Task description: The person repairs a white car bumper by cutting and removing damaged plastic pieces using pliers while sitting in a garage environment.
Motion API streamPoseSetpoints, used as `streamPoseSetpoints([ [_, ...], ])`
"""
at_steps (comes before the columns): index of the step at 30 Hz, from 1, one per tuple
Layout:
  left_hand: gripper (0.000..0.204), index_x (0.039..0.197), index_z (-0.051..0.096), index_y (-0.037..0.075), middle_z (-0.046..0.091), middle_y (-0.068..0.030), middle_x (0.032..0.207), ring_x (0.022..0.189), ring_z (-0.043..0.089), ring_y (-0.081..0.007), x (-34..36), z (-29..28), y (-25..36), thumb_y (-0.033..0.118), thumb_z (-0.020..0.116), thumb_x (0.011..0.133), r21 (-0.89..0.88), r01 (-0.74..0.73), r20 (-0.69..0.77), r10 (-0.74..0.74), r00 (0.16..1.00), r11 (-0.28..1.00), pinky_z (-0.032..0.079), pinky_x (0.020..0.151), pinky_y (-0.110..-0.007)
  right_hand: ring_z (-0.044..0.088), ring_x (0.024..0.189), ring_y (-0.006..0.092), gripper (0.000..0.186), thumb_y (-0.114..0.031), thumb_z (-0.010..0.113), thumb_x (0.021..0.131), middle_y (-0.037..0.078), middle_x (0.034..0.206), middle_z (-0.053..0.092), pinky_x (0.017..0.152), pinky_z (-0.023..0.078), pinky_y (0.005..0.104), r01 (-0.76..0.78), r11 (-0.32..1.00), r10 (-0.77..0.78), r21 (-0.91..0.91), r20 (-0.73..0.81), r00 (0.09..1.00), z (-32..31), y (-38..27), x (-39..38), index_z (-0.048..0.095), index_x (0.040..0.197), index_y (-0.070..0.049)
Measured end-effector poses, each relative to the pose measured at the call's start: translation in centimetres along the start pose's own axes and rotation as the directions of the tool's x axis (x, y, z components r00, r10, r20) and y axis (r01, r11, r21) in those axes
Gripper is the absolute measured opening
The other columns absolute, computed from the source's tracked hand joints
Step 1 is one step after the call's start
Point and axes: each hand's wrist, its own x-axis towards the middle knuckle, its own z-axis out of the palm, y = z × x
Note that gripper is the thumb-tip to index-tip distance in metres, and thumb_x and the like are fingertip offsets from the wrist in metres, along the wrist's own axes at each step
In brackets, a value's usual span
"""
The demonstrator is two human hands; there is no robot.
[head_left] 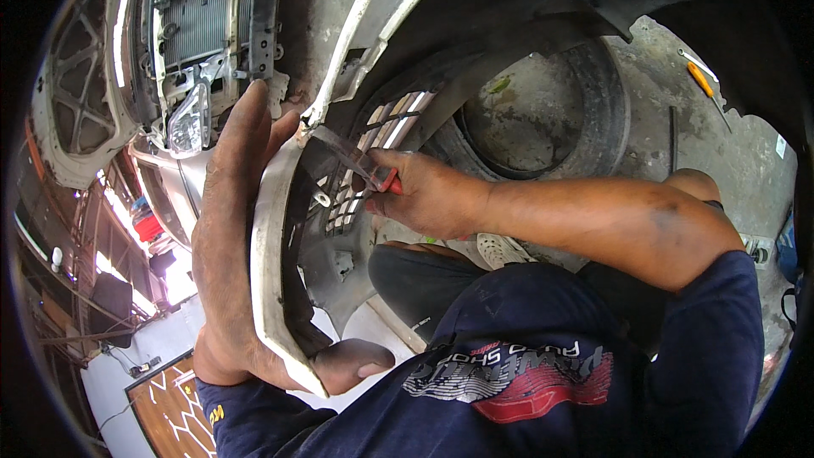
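Observation:
My left hand is wrapped round the white edge of a car bumper, its thumb on the inner side and its fingers stretched along the outer side. In my right hand is a red-handled metal hand tool, closed in the fingers. The tool's long grey metal part reaches up to the bumper's inner edge, near the left fingertips. Its exact kind is hard to make out. The bumper's dark inside, with a slotted grille, curves round beyond both hands.
A tyre lies on the concrete floor behind the right forearm. Farther right are an orange-handled screwdriver and a dark rod. At the left stands a car front with a radiator and a headlight.

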Motion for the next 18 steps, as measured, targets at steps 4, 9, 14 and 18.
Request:
streamPoseSetpoints([
  [4, 0.161, 0.163, 0.028, -0.005, 0.048, -0.0298, 0.153, 0.140, 0.053, -0.0432, 0.1, -0.4, -0.6, 0.072, 0.098, 0.041, -0.003, -0.035, 0.053, 0.035, 0.998, 0.999, 0.044, 0.117, -0.051, 0.070, 0.095, 0.0263, 0.033, -0.012, 0.067, 0.100, 0.017, 0.101, 0.073, 0.086, 0.054, 0.0384, -0.049, 0.977, 0.047, -0.209, -0.014, 0.999, -1.0, -1.3, -0.4, 0.060, 0.131, -0.003],
  [9, 0.167, 0.166, 0.025, 0.003, 0.030, -0.0330, 0.165, 0.151, 0.040, -0.0449, 0.5, -1.0, -0.1, 0.081, 0.095, 0.036, 0.005, -0.047, 0.134, 0.046, 0.990, 0.999, 0.041, 0.121, -0.058, 0.071, 0.103, 0.0483, 0.059, 0.000, 0.057, 0.085, 0.032, 0.103, 0.072, 0.089, 0.056, 0.0504, 0.062, 0.806, -0.098, -0.589, -0.028, 0.995, -4.1, -4.0, -2.3, 0.050, 0.144, 0.003],
  [14, 0.167, 0.165, 0.026, -0.001, 0.035, -0.0315, 0.162, 0.148, 0.044, -0.0449, 0.1, -2.3, -1.1, 0.079, 0.095, 0.035, 0.067, -0.157, 0.225, 0.139, 0.965, 0.985, 0.041, 0.120, -0.056, 0.073, 0.093, 0.0471, 0.048, -0.001, 0.061, 0.080, 0.032, 0.093, 0.071, 0.082, 0.059, 0.0499, -0.184, 0.681, 0.401, -0.708, 0.151, 0.904, -4.7, -11.4, -3.4, 0.056, 0.128, 0.005],
  [18, 0.158, 0.161, 0.030, -0.009, 0.044, -0.0302, 0.157, 0.142, 0.053, -0.0434, 0.0, -1.7, -1.0, 0.069, 0.098, 0.042, 0.060, -0.170, 0.164, 0.158, 0.974, 0.984, 0.043, 0.117, -0.050, 0.074, 0.088, 0.0428, 0.031, -0.001, 0.067, 0.073, 0.027, 0.085, 0.072, 0.078, 0.061, 0.0470, 0.272, 0.328, 0.354, -0.905, 0.385, 0.852, -4.8, -11.2, -2.6, 0.063, 0.103, 0.003],
])
